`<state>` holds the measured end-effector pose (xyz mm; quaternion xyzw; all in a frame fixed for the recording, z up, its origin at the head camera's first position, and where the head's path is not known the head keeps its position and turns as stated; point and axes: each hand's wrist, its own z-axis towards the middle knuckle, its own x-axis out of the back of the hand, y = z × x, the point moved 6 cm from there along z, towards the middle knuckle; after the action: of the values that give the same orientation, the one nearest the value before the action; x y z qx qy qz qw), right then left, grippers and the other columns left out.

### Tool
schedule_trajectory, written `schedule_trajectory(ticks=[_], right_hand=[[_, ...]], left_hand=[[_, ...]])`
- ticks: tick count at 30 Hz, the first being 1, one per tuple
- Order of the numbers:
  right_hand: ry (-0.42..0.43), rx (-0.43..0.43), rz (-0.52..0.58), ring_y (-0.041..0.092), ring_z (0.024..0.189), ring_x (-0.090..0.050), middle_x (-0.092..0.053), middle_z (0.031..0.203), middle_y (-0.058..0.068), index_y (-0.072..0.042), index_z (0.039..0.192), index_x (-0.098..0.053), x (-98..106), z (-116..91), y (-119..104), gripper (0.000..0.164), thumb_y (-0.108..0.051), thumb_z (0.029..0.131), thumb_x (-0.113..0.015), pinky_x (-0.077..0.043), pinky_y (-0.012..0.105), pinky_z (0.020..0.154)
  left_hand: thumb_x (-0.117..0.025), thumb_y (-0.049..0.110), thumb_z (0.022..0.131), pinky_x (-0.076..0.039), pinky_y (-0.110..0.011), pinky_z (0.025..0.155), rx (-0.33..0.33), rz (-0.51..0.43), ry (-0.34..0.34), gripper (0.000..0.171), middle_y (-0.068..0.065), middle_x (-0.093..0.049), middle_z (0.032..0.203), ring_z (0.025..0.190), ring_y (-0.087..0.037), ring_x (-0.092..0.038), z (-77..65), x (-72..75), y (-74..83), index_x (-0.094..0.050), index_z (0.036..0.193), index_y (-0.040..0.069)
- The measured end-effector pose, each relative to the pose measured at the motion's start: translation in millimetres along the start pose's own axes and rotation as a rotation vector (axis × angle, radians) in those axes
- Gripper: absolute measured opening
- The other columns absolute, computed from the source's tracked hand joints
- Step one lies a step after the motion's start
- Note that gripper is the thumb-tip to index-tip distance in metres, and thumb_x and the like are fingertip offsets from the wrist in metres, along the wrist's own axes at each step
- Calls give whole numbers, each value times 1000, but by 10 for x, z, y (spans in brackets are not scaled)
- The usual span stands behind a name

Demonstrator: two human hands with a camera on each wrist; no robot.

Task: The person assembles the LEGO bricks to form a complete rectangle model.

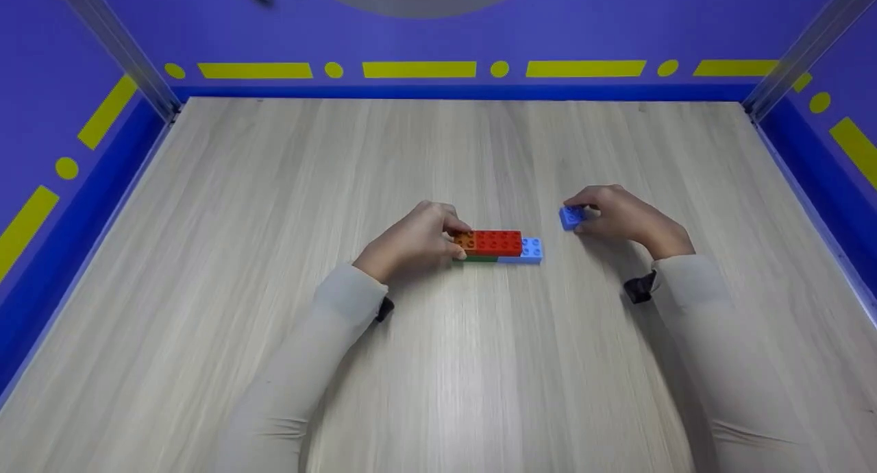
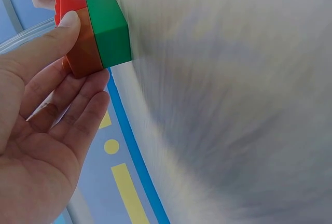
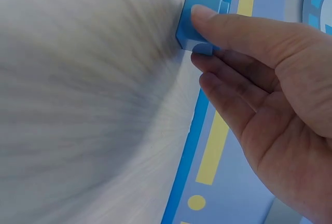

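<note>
A small stack of toy building bricks lies near the middle of the table. Its lower layer is a green brick [image 2: 109,24] and a light blue brick [image 1: 532,249]; on top sit an orange brick [image 1: 465,243] and a red brick [image 1: 499,242], side by side. My left hand [image 1: 418,238] pinches the orange brick at the stack's left end between thumb and fingers. To the right, apart from the stack, my right hand [image 1: 627,216] holds a small blue brick [image 1: 571,218] by thumb and fingertips, at or just above the tabletop; which, I cannot tell.
The wood-grain table [image 1: 274,185] spreads around both hands. Purple-blue panels with yellow marks [image 1: 419,69] stand along its back and both sides. A dark strap piece [image 1: 640,288] shows at the right wrist cuff.
</note>
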<state>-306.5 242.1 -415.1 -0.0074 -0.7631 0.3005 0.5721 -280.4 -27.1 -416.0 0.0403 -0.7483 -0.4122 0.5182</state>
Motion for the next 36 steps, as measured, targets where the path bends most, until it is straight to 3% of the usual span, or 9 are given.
schedule_trajectory(ticks=[12,23,36], right_hand=[[-11,2,11,38,118,-55,-60,127,24,4,126,-61,5,-3,11,43,-2,85,-70,-43,52,101],[17,-15,-2,37,116,-57,-61,125,22,2,124,-63,1,4,13,43,-4,83,-72,-45,52,99],[-12,-10,-11,38,120,-53,-59,127,22,1,126,-61,3,-22,-56,42,-9,87,-69,-42,54,101]], left_hand=[[-80,14,79,-45,-21,75,-2,6,-1,39,-3,-66,103,91,-15,-57,-4,-4,3,-71,116,10],[-79,14,79,-46,-23,79,10,8,10,39,-1,-67,105,95,-16,-58,-24,3,-2,-71,117,10],[-79,15,79,-47,-25,81,6,27,10,39,-2,-67,105,97,-18,-59,-29,8,3,-71,117,10]])
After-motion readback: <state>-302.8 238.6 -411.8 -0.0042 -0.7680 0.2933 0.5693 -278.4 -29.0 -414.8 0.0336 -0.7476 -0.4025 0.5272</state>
